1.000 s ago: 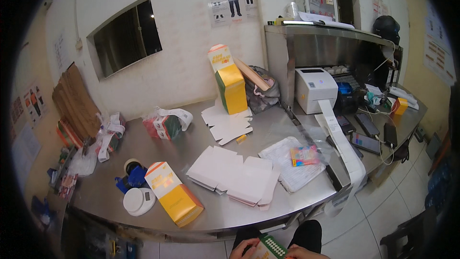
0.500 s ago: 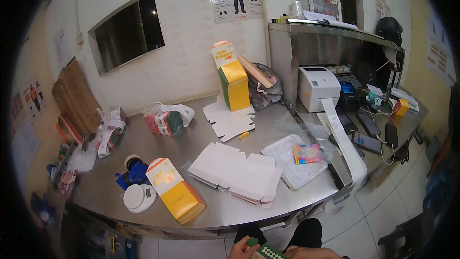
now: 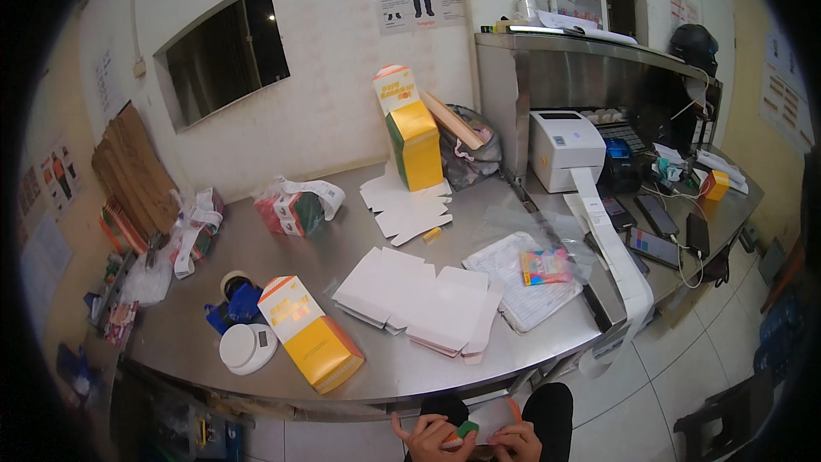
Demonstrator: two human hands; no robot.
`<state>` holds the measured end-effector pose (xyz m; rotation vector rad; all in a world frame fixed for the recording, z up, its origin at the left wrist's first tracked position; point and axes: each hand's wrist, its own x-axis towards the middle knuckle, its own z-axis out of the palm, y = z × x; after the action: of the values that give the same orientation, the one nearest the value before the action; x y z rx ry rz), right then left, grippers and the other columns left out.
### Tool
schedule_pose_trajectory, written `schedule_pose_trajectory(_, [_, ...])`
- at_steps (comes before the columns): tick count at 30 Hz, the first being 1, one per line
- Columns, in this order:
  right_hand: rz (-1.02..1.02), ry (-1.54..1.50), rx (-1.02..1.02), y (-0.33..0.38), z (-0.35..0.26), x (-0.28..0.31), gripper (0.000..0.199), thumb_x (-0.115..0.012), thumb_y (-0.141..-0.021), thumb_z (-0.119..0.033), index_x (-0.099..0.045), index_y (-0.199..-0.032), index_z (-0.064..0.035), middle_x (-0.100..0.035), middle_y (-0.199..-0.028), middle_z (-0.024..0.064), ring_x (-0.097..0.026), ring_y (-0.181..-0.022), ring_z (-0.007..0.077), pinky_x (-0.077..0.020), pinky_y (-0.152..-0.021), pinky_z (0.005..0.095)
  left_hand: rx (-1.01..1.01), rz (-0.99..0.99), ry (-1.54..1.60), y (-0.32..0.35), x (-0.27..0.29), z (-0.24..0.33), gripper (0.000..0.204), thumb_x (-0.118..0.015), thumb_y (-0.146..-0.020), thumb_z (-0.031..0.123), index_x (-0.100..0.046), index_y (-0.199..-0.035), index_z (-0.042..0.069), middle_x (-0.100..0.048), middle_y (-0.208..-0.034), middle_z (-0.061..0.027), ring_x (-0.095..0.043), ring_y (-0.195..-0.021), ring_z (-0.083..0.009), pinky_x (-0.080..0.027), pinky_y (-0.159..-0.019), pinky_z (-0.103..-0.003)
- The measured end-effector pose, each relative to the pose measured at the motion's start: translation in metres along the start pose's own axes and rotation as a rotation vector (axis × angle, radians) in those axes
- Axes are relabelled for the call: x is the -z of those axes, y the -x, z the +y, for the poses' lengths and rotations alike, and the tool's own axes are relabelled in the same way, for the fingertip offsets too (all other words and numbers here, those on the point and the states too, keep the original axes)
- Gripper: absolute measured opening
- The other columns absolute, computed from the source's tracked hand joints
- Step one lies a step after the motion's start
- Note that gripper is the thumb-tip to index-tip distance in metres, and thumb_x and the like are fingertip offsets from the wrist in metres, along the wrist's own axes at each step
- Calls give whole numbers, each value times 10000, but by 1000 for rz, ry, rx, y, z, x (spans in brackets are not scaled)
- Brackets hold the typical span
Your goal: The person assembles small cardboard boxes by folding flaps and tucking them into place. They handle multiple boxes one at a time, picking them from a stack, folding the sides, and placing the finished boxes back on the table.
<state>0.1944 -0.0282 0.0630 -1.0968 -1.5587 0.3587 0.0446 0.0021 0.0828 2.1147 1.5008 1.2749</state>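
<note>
Low in the view, above my dark-trousered legs, both hands hold a small cardboard box (image 3: 494, 417) with green and orange parts and a pale inner side. My left hand (image 3: 432, 440) grips its green end, one finger sticking out to the left. My right hand (image 3: 518, 442) is closed on the other side with bent fingers. The box's lower part is hidden by the hands and the picture's edge. Nearest on the steel table (image 3: 393, 387) are a yellow, white-topped carton (image 3: 313, 338) lying down and a stack of flat white carton blanks (image 3: 419, 299).
A white kitchen scale (image 3: 248, 348) and blue tape dispenser (image 3: 238, 308) sit left. Behind are a wrapped package (image 3: 286, 212), an upright yellow carton (image 3: 417, 150) and more blanks (image 3: 402, 210). Right: a pink packet (image 3: 546, 267) on papers, a label printer (image 3: 564, 150) and several phones (image 3: 654, 246).
The box has been raised slightly and turned, so its pale inner side now shows instead of the green checkered face. My hands have come further into view. The view has tilted slightly down.
</note>
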Motion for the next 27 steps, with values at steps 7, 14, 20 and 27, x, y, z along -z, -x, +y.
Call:
schedule_pose_trajectory(7, [107,-86,217,-11,-6,-3,103,-667,-682,2,-650,-779,-28,-622,-719,98,-599,-673,267,-478,-625,336,-225,-55,5,14,-24,-9,162,-617,-710,223,-509,-636,128,-501,-656,-31,-502,-688,-250,-301,-756,-503])
schedule_pose_trajectory(14, [-29,-31,67,-20,-25,-2,76,-681,-699,-37,-624,-750,-35,-603,-727,92,-587,-641,256,-461,-586,319,-105,-123,22,30,-28,-34,190,-569,-710,255,-452,-606,147,-443,-614,-39,-468,-653,-248,-278,-682,-433])
schedule_pose_trajectory(20, [159,-349,-51,-23,-42,-25,117,-693,-732,-44,-580,-718,-20,-549,-784,93,-564,-706,183,-449,-564,315,-201,29,148,35,-37,-34,187,-581,-657,247,-460,-613,111,-442,-610,-70,-463,-602,-256,-295,-640,-433])
schedule_pose_trajectory(27, [-287,-166,-300,-22,-29,15,116,-721,-724,-64,-670,-825,-40,-579,-844,95,-596,-800,195,-490,-666,278,-264,-32,34,27,-22,-23,190,-590,-590,225,-446,-600,100,-422,-570,-71,-460,-543,-258,-294,-551,-421])
